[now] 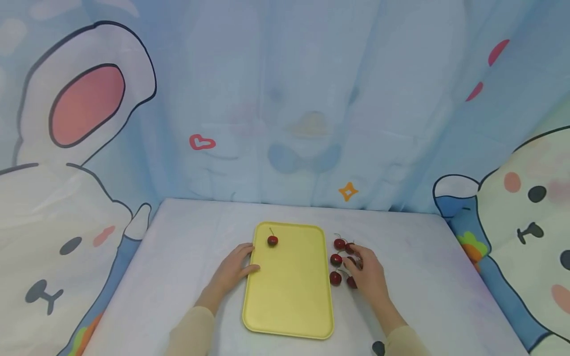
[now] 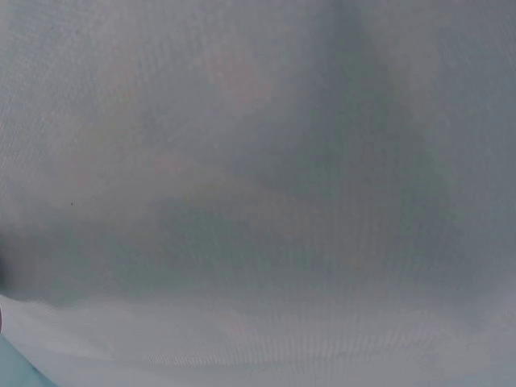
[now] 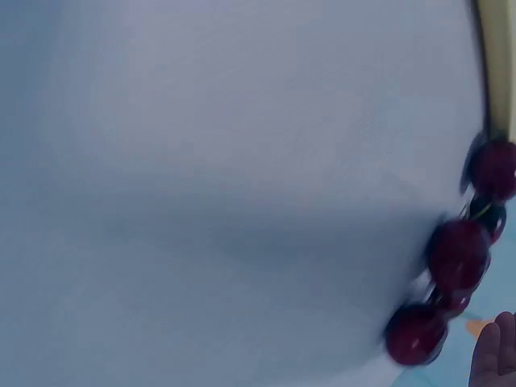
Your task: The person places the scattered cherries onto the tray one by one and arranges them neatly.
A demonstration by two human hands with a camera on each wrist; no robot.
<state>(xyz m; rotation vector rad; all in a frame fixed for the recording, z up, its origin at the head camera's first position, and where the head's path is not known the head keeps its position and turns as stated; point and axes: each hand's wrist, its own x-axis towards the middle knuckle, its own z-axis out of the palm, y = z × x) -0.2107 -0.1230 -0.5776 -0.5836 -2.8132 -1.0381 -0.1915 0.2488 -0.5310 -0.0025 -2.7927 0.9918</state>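
A yellow rectangular tray (image 1: 289,296) lies on the white-covered table, with one stemmed cherry (image 1: 272,241) near its upper left corner. My left hand (image 1: 231,267) rests at the tray's left edge, its thumb over the rim and its fingers along the side. To the right of the tray, several dark red cherries (image 1: 336,279) lie loose in a cluster. Over that cluster is my right hand (image 1: 368,274), thumb and fingers spread apart around cherries; some are partly hidden beneath it. The right wrist view shows cherries (image 3: 458,256) near the fingers (image 3: 492,359). The left wrist view shows only blurred pale cloth.
A pale cloth covers the table (image 1: 191,232). Behind it hangs a blue curtain (image 1: 249,99) printed with cartoon animals, falling along the table's back and sides. A dark oval patch (image 1: 378,348) lies beside the right sleeve at the front.
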